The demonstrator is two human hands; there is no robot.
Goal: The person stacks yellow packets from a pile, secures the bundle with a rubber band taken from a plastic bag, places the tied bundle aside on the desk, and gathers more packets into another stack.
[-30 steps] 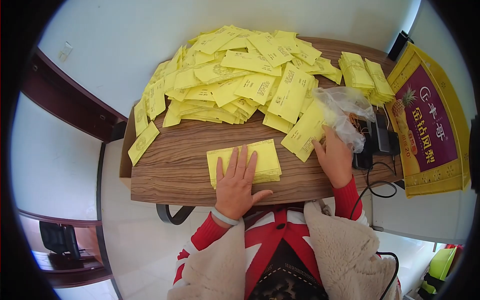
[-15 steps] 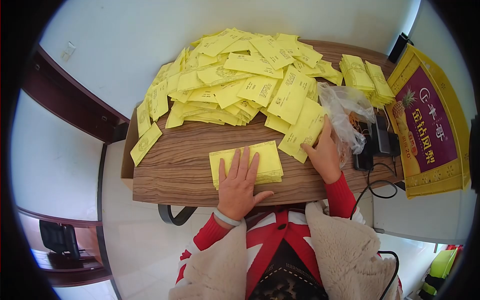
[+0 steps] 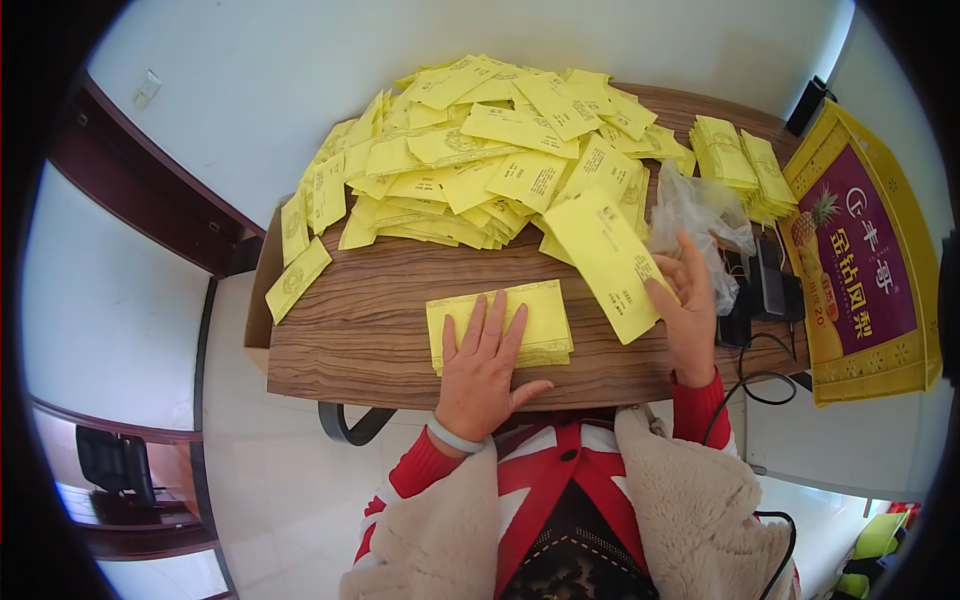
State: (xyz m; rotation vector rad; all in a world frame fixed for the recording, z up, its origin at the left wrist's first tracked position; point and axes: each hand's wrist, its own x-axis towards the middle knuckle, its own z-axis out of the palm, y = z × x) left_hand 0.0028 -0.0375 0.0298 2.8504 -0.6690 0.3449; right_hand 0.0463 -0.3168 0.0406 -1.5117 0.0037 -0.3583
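On the right hand [image 3: 690,305], I find the thumb pressed on the face of a yellow envelope [image 3: 603,262] at its right edge, with the forefinger close by at the same edge; the two are clamped on the paper. The remaining fingers stand apart from it, pointing away from the body. The envelope lies at a slant, printed side up, its far end overlapping the front of the large pile; I cannot tell whether its near end touches the table.

On the left hand [image 3: 482,362], I note the palm down and the fingers spread, resting flat on a neat stack of envelopes [image 3: 546,318] near the front edge of the wooden table [image 3: 350,335]. A pale wristband [image 3: 453,435] sits at that wrist, against a red cuff.

Beyond both hands I record a loose pile of envelopes [image 3: 510,178] across the back of the table. Just beside the right fingers lies a clear plastic bag [image 3: 690,212], with black devices and a cable [image 3: 748,372] to its right. Behind the bag, I count two bundles [image 3: 740,168]. At the right end, a yellow and purple carton [image 3: 850,265] stands tilted, bearing a pineapple picture.
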